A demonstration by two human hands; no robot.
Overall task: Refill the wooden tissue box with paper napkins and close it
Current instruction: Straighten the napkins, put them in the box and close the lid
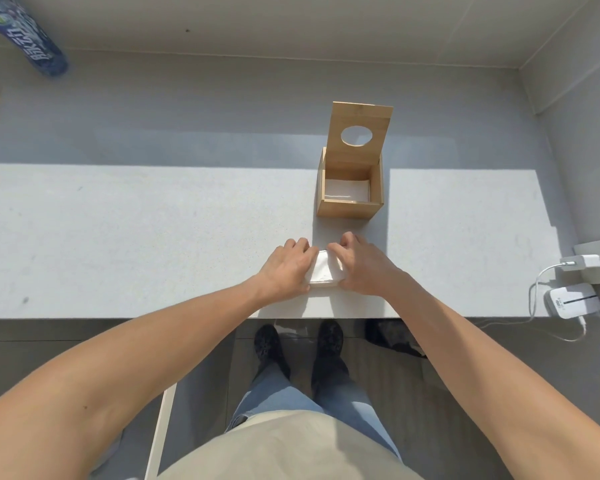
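The wooden tissue box stands on the grey counter, right of centre, with its lid swung up and back; the lid has a round hole. White paper lies flat in the bottom of the box. Nearer to me, close to the counter's front edge, a white stack of paper napkins rests on the surface. My left hand grips its left side and my right hand grips its right side. Most of the stack is covered by my fingers.
A blue printed bottle lies at the far left back. At the right edge a white charger and a white device sit with a cable trailing off the counter. Walls rise behind and to the right.
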